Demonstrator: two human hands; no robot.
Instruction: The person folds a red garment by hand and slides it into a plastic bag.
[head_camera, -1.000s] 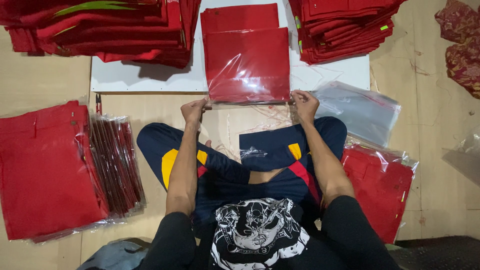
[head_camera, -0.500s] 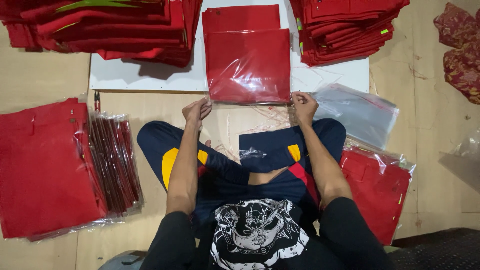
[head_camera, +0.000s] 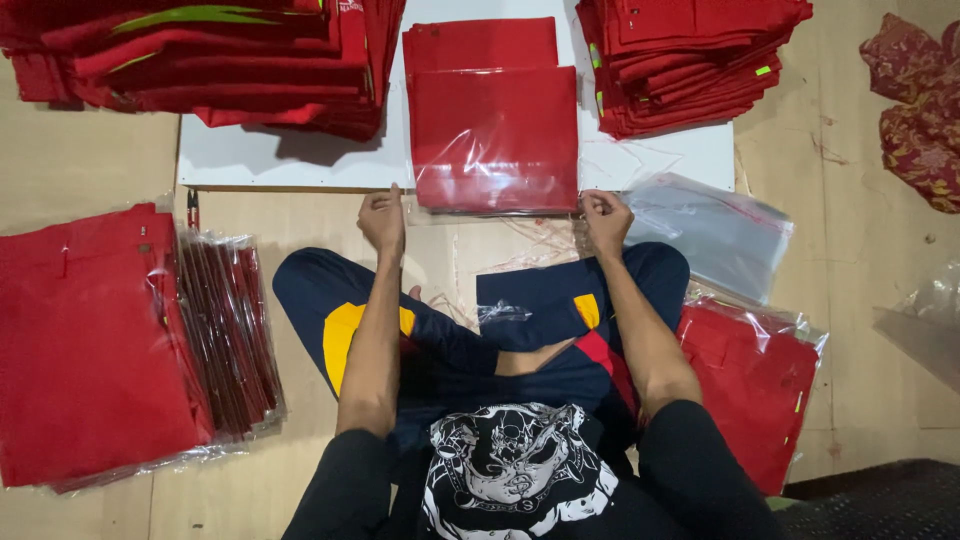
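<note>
Garment (head_camera: 495, 135), red, folded flat inside a clear bag (head_camera: 497, 190), lies on the white board (head_camera: 290, 160) at 12 o'clock from the seated person. Long axis runs 12 to 6; bag mouth points to 6, overhanging the board's near edge. A second red piece shows above it at 12, partly under.

Left hand (head_camera: 383, 220) at the bag's 7 o'clock corner, fingers curled together and pinching the flap edge. Right hand (head_camera: 606, 218) at the 5 o'clock corner, fingers likewise bunched, pinching the flap. Garment sits between the two hands and just beyond the fingertips.

Outward: empty clear bags (head_camera: 710, 232) at 3, a bagged red stack (head_camera: 750, 385) at 4, more bagged red stacks (head_camera: 110, 340) at 8, loose red piles (head_camera: 200, 55) at 10 and at 2 (head_camera: 690, 55).
</note>
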